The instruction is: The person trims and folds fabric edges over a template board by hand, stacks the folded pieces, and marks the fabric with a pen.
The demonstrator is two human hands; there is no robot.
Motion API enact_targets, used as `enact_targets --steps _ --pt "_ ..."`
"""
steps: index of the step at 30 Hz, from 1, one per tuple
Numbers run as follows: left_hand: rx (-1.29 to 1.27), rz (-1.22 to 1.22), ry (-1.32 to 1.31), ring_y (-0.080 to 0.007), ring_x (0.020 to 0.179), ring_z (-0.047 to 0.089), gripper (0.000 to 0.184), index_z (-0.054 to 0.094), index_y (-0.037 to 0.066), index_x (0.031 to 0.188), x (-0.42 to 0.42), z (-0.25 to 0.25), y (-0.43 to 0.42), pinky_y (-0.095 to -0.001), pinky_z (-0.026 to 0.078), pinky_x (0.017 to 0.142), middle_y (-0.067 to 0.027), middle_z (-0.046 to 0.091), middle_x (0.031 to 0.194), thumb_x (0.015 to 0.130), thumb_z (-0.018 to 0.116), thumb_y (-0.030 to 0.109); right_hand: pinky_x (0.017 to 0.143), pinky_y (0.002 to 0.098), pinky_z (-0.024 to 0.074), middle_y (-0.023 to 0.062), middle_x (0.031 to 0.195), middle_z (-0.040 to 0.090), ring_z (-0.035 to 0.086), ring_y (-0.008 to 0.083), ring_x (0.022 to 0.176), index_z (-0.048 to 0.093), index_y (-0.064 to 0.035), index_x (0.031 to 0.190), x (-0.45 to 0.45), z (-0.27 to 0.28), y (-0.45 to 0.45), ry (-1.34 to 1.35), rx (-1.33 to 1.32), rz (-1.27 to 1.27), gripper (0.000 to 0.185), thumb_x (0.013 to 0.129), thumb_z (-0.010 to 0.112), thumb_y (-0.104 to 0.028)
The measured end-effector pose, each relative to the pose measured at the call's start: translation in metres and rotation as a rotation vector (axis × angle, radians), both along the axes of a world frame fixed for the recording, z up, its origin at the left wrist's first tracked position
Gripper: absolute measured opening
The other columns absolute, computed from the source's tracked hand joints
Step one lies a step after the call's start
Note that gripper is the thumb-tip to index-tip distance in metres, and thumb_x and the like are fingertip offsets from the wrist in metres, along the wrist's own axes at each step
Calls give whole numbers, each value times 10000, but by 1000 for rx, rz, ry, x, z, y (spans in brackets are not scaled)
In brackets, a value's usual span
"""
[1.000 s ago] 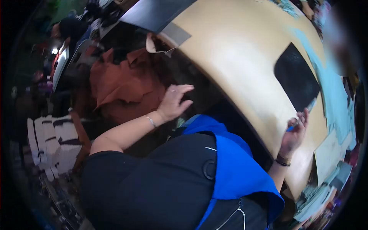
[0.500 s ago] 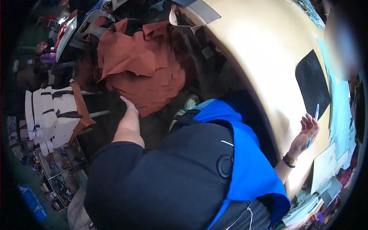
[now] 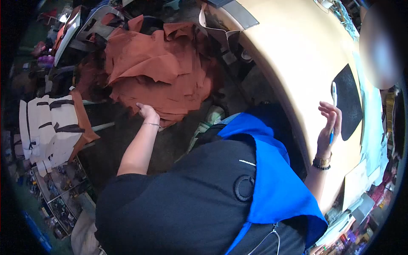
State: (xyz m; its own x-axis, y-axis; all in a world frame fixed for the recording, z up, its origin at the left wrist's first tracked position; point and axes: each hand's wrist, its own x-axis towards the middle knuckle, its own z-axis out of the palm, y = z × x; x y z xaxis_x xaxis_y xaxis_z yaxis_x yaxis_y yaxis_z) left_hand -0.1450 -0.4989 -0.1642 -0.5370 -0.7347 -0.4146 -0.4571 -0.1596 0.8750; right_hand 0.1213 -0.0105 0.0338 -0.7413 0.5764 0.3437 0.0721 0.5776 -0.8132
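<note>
A large pile of reddish-brown sheets (image 3: 170, 91) lies at the left of the table. At its lower edge is my left hand (image 3: 149, 114), its fingers curled around the edge of one or more sheets. My right hand (image 3: 330, 125) is raised over the table's right part and holds a pen (image 3: 334, 94), white at the upper end and blue at the lower. Just beyond that hand, a black piece (image 3: 348, 102) with a curved outline lies flat on the pale tabletop (image 3: 293, 55).
Pale blue-green sheets (image 3: 370, 114) run along the table's far right edge. A grey piece (image 3: 238, 15) lies at its upper left corner. White pieces with black strips (image 3: 51, 127) are stacked at the left, above a divided tray of small items (image 3: 59, 197).
My left hand has moved down and left onto the reddish-brown pile and closed at its edge. My right hand has risen slightly with the pen, which now stands more upright.
</note>
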Motion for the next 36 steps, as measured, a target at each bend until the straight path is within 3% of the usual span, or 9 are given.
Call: enact_targets --steps 7,10,13,20,23,27,28,33,36 --pt "429 -166 61 -320 1144 598 896 418 -101 1339 -30 -1 40 -500 519 932 -205 545 1327 876 574 650 905 338 497 116 1128 678 643 207 1021 598 -8 1141 -74 -11 -48 -216 99 371 296 1049 384 -190" --pt "521 -277 -16 -321 1095 620 866 475 -22 1328 -36 11 47 -513 543 868 -174 577 1284 827 630 668 866 351 505 84 1091 681 648 247 1024 646 -74 1026 -109 1 -77 -132 350 610 222 825 721 -17" --pt "770 -443 -136 -322 1087 612 777 525 57 1306 -41 6 38 -508 529 880 -144 592 1274 815 659 645 869 388 504 71 1133 675 645 269 1037 632 -106 1073 -138 10 -98 -277 537 781 245 866 706 -214" --pt "801 -337 36 -290 1143 578 477 552 64 1262 -17 -14 57 -460 452 995 -107 593 1274 930 500 402 1010 432 429 72 1341 575 544 260 1240 514 -146 1300 -208 -3 -132 -240 776 952 605 817 700 -460" --pt "835 -352 94 -294 1146 579 466 568 60 1240 -2 3 62 -459 461 986 -98 599 1267 927 444 382 1045 462 392 78 1406 527 482 260 1320 500 -146 1338 -234 -12 -154 -223 842 966 667 794 723 -463" --pt "921 -375 168 -293 1179 560 485 575 61 1244 12 27 66 -465 439 1018 -97 585 1289 922 439 397 1078 512 338 67 1503 430 371 246 1415 352 -170 1480 -255 -39 -194 -278 941 990 1044 616 836 -501" --pt "953 -365 143 -293 1190 553 489 570 60 1251 16 49 73 -466 434 1026 -98 582 1294 923 437 397 1124 602 271 40 1557 356 311 253 1451 292 -203 1518 -258 -32 -204 -405 786 1082 1112 598 866 -447" --pt "1117 -435 131 -305 1238 514 524 519 51 1323 36 87 83 -469 413 1062 -122 565 1299 935 422 389 1103 582 308 87 1560 339 350 241 1429 263 -195 1539 -271 -46 -233 -451 964 1055 1047 673 834 -337" --pt "1158 -486 260 -307 1262 496 517 472 40 1371 47 66 87 -466 394 1082 -127 526 1357 955 434 343 1079 584 340 121 1573 303 410 247 1389 277 -183 1535 -277 -75 -235 -463 892 1034 916 761 763 -244"
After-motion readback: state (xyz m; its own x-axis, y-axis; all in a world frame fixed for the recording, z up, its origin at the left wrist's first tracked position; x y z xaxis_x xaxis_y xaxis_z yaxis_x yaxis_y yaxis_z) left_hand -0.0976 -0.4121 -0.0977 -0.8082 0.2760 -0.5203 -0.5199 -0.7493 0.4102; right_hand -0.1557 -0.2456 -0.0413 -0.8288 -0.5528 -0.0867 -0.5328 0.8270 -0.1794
